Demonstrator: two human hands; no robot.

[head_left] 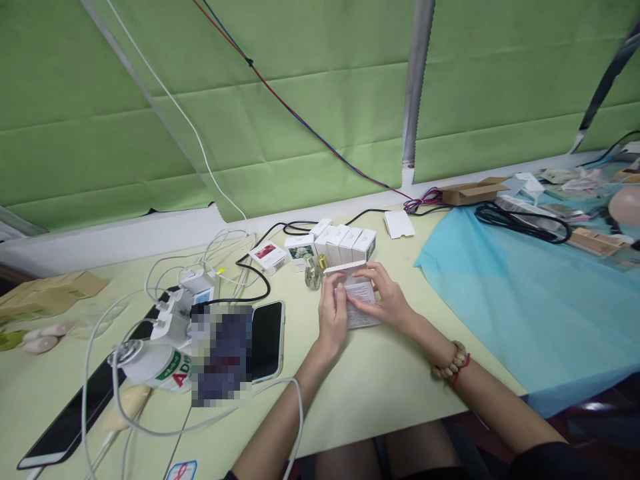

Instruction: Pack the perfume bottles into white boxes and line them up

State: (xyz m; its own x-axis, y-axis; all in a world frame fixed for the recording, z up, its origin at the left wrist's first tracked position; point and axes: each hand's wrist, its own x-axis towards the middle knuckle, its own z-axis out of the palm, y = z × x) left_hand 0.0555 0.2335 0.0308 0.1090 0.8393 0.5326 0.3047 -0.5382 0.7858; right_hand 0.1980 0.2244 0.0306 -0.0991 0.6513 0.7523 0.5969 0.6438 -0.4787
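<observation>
– Box position, head view?
– White printed box [364, 319], raised at the near side of the table [385, 393], its face of small print turned toward the wearer. Whether its underside touches the tabletop: cannot tell.
– Left hand [333, 310]?
– Fingers curled around the left edge of the box, thumb upright against it; partly closed, gripping.
– Right hand [385, 297]?
– Fingers bent over the upper right corner, thumb laid across the print; also gripping. Beaded bracelet [451, 363] and red cord on that wrist.
– Surroundings?
– Glass bottle [313, 275] just beyond the left hand, gold cap [321, 261] beside it. Row of white cartons [345, 243] behind. Phone [267, 343] flat, left of the left forearm. Blue sheet [475, 287] spread over the table's right side.
</observation>
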